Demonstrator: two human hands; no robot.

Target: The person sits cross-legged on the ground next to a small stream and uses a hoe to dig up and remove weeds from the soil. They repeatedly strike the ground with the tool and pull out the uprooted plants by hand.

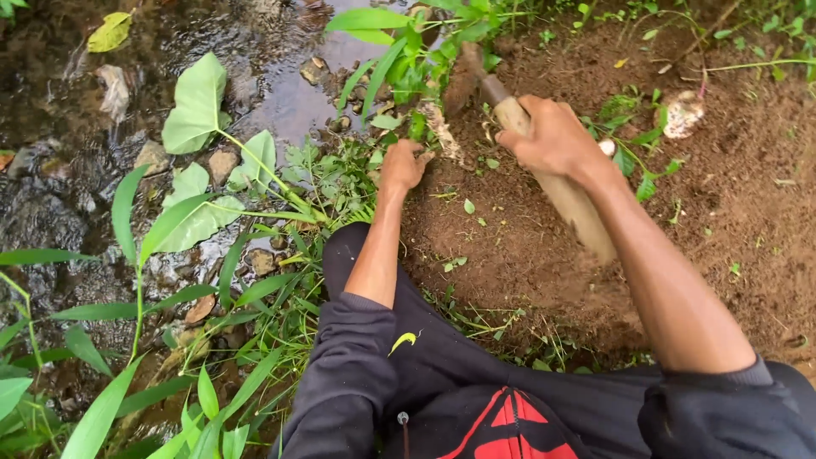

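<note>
— Right hand [552, 136]?
— Clenched round the wooden handle [565, 200] of a digging tool; its blade [463, 76] is sunk in the brown soil [722, 212] beside a clump of weeds [408, 76].
— Left hand [404, 166]?
— Fisted round the weed stems at ground level, just beside the blade.
— Surroundings?
— Shallow stream [263, 51] with stones to the left, broad green leaves [197, 102] along the bank, pale root [682, 115] lying on the soil, well apart

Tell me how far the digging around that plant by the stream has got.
Done: a patch of soil beside the stream lies bare and loosened, with cut weeds scattered on it. In hand: the left hand grips the plant stems at their base, while the right hand holds a wooden-handled digging tool, blade at the roots. Left: the plant stands rooted.
</note>
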